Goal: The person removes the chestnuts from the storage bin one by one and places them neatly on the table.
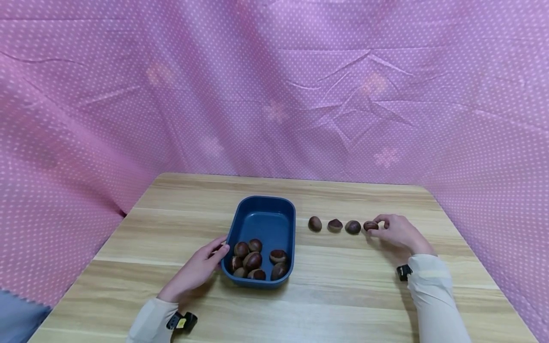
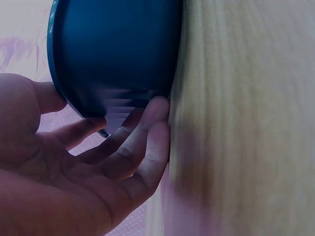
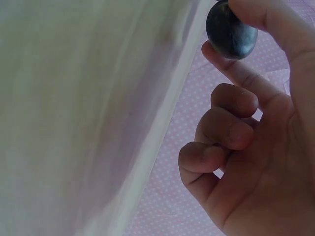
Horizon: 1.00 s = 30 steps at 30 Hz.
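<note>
A blue rectangular container (image 1: 266, 231) stands on the table with several brown chestnuts (image 1: 252, 261) gathered at its near end. My left hand (image 1: 199, 267) grips its left side near the front corner. In the left wrist view, the thumb is at the rim and the fingers (image 2: 157, 110) press the outer wall low down by the tabletop. Over on the right, my right hand (image 1: 399, 233) pinches a chestnut (image 1: 371, 226) between thumb and index finger. The right wrist view shows this dark, glossy chestnut (image 3: 231, 30), the other fingers curled toward the palm.
Three chestnuts lie in a row between the container and my right hand: a left one (image 1: 315, 224), a middle one (image 1: 335, 226) and a right one (image 1: 353, 227). Pink dotted cloth (image 1: 274, 95) hangs behind and beside the wooden table (image 1: 343, 305).
</note>
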Available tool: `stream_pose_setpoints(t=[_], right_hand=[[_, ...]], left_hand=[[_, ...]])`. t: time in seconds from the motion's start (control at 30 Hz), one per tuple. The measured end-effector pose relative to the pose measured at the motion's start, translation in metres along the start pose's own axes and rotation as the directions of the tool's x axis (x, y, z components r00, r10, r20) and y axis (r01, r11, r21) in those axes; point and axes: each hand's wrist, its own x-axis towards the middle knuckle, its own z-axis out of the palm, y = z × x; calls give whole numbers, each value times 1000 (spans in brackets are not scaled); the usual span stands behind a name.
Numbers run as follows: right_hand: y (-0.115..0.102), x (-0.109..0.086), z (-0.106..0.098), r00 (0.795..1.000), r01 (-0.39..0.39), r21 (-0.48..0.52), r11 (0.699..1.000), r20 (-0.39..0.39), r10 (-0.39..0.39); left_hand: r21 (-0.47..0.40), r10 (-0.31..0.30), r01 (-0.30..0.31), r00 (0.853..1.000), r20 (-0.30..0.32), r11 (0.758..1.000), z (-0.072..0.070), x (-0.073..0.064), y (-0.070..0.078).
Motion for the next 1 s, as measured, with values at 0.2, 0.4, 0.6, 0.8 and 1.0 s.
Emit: stream_pose_setpoints(t=[0.2, 0.4, 0.6, 0.8, 1.0], right_hand=[[3, 1, 2, 1000, -7, -28, 1000, 19, 7], [3, 0, 3, 999, -19, -26, 999, 46, 20], [2, -2, 3, 999, -11, -22, 1000, 51, 12], [-1, -3, -1, 998, -25, -9, 1000, 52, 25], [-11, -4, -11, 1000, 5, 9, 1000, -7, -5]], left_hand=[[14, 15, -14, 1000, -22, 1000, 2, 3, 0], [29, 7, -6, 1000, -25, 1000, 2, 3, -2], [24, 6, -5, 1000, -13, 1000, 2, 0, -1], [20, 2, -1, 1000, -6, 1000, 1, 0, -1], [25, 5, -4, 1000, -11, 1000, 1, 0, -1]])
